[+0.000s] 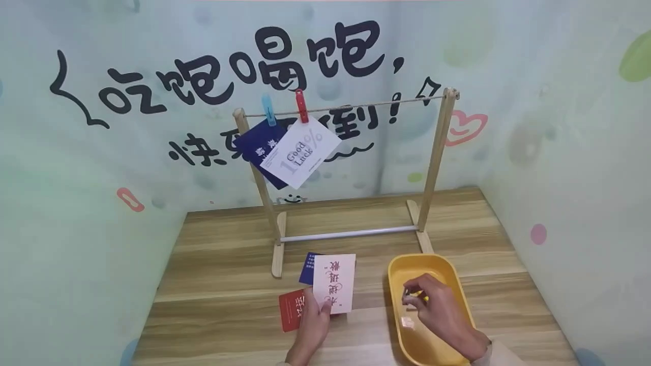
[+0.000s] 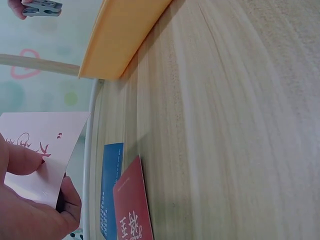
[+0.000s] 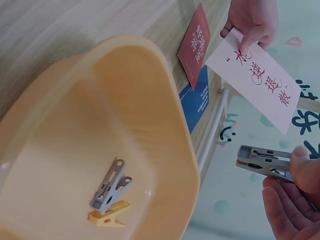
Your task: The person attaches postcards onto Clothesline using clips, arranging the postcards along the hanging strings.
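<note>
In the head view my left hand (image 1: pixel 315 323) pinches a pale card (image 1: pixel 334 279) with red characters, thumb on its printed face. My right hand (image 1: pixel 440 305) is over the yellow plastic tray (image 1: pixel 392 290). Between its thumb and fingers it pinches a grey clothespin (image 3: pixel 265 159), clearest in the right wrist view. Inside the tray lie another grey clothespin (image 3: pixel 111 185) and a yellow clothespin (image 3: pixel 109 216). On the table by my left hand, a red card (image 1: pixel 290 315) and a blue card (image 1: pixel 307 269) lie partly covered.
Behind the hands stands a wooden rack with a cord (image 1: pixel 376 104) between two posts (image 1: pixel 437 157). A blue clothespin (image 1: pixel 268 109) holds a dark blue card (image 1: pixel 249 142) there; a red clothespin (image 1: pixel 302 107) holds a white card (image 1: pixel 320 142), overlapping it. A pale bar (image 1: pixel 351 234) joins the feet.
</note>
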A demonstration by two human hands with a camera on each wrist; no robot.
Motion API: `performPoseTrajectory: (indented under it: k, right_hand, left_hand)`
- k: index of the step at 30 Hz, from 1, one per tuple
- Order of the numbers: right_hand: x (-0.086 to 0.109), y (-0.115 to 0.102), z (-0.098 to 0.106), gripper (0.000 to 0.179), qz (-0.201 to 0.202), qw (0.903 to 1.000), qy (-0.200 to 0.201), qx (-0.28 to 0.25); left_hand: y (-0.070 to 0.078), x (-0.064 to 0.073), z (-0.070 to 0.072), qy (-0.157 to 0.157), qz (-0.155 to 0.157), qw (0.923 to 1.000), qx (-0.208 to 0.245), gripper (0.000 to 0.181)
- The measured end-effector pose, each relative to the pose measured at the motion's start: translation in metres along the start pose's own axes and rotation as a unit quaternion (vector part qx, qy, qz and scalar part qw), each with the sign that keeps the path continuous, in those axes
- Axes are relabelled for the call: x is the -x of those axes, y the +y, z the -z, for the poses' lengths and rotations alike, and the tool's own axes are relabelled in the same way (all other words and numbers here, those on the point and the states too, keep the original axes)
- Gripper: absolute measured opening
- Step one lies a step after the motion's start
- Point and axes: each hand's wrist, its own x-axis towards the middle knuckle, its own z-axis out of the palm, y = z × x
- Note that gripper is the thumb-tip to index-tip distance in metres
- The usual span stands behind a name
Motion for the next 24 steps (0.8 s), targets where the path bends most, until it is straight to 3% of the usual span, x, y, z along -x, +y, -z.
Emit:
performPoseTrajectory:
  k: [3,7,14,19,24]
  right_hand:
    - [-0.003,-0.003,0.001,0.031,0.02,0.9997,0.016,-0.003]
    - [-0.008,-0.007,0.004,0.03,0.028,0.9993,0.021,-0.013]
    - [-0.016,-0.013,0.007,0.034,0.061,0.9972,0.043,0.005]
    - [-0.024,-0.015,0.012,0.033,0.092,0.9938,0.06,0.016]
    - [-0.033,-0.019,0.02,0.03,0.092,0.994,0.059,-0.001]
  left_hand:
    - [0.003,-0.002,0.0,-0.012,-0.004,0.9998,0.017,0.061]
    - [0.009,-0.005,0.004,-0.012,0.0,0.9999,0.009,0.054]
    - [0.024,-0.017,0.017,0.015,-0.011,0.9993,-0.032,0.039]
    - [0.037,-0.027,0.024,-0.006,-0.023,0.9994,-0.026,0.037]
    - [0.049,-0.033,0.028,-0.028,-0.035,0.9988,-0.019,0.031]
